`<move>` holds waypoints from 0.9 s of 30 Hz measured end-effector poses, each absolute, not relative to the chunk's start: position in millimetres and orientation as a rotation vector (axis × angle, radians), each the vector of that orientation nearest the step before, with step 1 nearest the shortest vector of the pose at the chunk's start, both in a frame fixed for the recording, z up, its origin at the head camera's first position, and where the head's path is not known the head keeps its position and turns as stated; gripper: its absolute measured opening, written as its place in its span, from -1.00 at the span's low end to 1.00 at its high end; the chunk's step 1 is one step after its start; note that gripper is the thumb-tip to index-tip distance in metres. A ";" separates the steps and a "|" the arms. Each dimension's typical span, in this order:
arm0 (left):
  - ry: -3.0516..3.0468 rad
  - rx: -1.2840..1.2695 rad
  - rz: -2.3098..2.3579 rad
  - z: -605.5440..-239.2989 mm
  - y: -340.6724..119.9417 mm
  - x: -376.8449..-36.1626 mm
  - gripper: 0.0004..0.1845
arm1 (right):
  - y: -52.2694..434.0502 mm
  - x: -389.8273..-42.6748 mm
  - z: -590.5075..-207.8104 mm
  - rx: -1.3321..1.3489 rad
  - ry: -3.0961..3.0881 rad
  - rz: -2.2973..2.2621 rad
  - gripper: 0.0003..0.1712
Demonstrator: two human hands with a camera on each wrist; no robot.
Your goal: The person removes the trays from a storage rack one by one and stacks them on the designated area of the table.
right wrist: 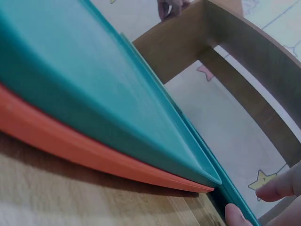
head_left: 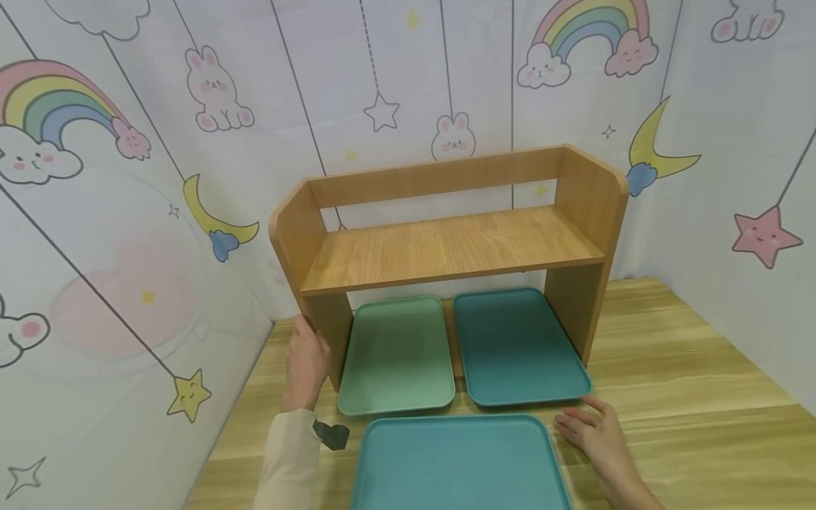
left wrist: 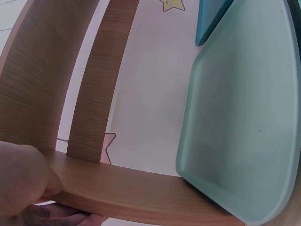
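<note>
My left hand [head_left: 307,361] grips the left side panel of a wooden shelf [head_left: 446,248], thumb on the panel's edge [left wrist: 131,188] and fingers behind it. Under the shelf lie a light green tray [head_left: 395,354] and a dark teal tray [head_left: 516,347] side by side. A third teal tray [head_left: 459,464] lies in front of them, stacked on an orange tray [right wrist: 70,146]. My right hand [head_left: 589,425] rests with relaxed fingers on the table by the dark teal tray's near right corner, fingertips [right wrist: 277,186] close to its rim. It holds nothing.
The wooden table [head_left: 688,397] runs on to the right of the shelf. Walls with rainbow and rabbit wallpaper [head_left: 127,212] close in behind and on both sides. The shelf's upper board is bare.
</note>
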State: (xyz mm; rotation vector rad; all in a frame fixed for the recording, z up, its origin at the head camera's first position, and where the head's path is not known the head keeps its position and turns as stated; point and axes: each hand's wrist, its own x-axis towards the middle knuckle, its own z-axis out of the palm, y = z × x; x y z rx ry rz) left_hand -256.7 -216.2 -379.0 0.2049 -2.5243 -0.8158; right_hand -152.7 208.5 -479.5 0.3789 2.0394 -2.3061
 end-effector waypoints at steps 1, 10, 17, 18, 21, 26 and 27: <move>-2.525 0.203 -0.817 -378.6 -216.2 -256.7 -0.71 | 209.7 -152.5 -479.0 0.385 2.019 -2.316 -0.21; -2.528 0.189 -0.819 -378.9 -217.3 -257.2 -0.72 | 214.7 -157.4 -475.3 0.418 1.929 -2.366 -0.05; -2.531 0.180 -0.812 -380.5 -218.2 -258.7 -0.72 | 218.7 -166.6 -476.6 0.417 1.868 -2.416 0.01; -2.530 0.178 -0.812 -380.4 -218.1 -258.5 -0.72 | 219.3 -167.8 -476.5 0.415 1.859 -2.420 0.03; -2.529 0.175 -0.812 -380.1 -217.8 -258.1 -0.71 | 220.3 -171.4 -476.1 0.412 1.837 -2.434 0.06; -2.528 0.174 -0.814 -380.1 -217.5 -257.8 -0.70 | 219.9 -177.7 -475.5 0.374 1.813 -2.456 0.03; -2.527 0.173 -0.814 -380.2 -217.6 -257.9 -0.70 | 219.8 -179.1 -475.7 0.370 1.815 -2.456 0.01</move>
